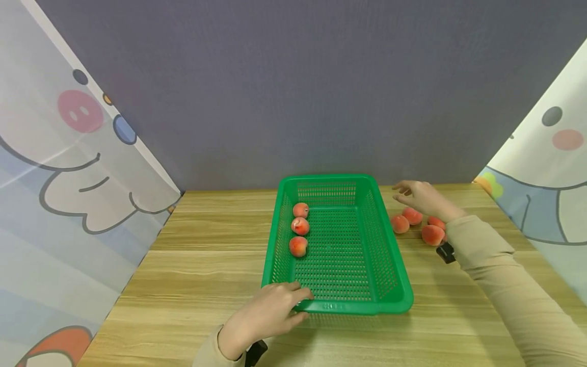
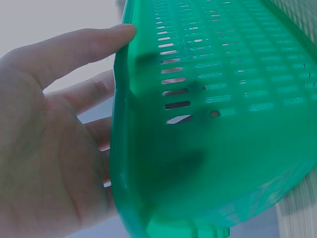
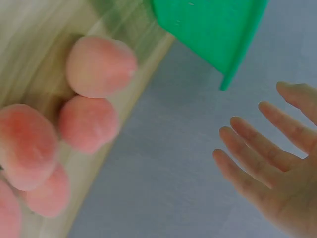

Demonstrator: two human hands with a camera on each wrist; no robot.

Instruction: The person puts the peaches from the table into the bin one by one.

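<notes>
A green plastic basket (image 1: 327, 306) with slotted walls stands on the table, and three peaches (image 1: 298, 246) lie in a row along its left side. My left hand (image 1: 270, 312) holds the basket's near rim at the left corner, the thumb on one side of the wall and the fingers on the other, as the left wrist view also shows. To the right of the basket, my right hand (image 1: 424, 198) hovers over a group of several peaches (image 1: 432, 235), with nothing in it. In the right wrist view its fingers (image 3: 247, 173) are spread, apart from the peaches (image 3: 89, 124).
The wooden table (image 1: 206, 265) meets a grey wall panel (image 1: 298, 92) behind the basket. Panels with cartoon prints (image 1: 82, 168) flank the table on the left and right. A dark wrist strap piece (image 1: 446, 252) sits by the right sleeve.
</notes>
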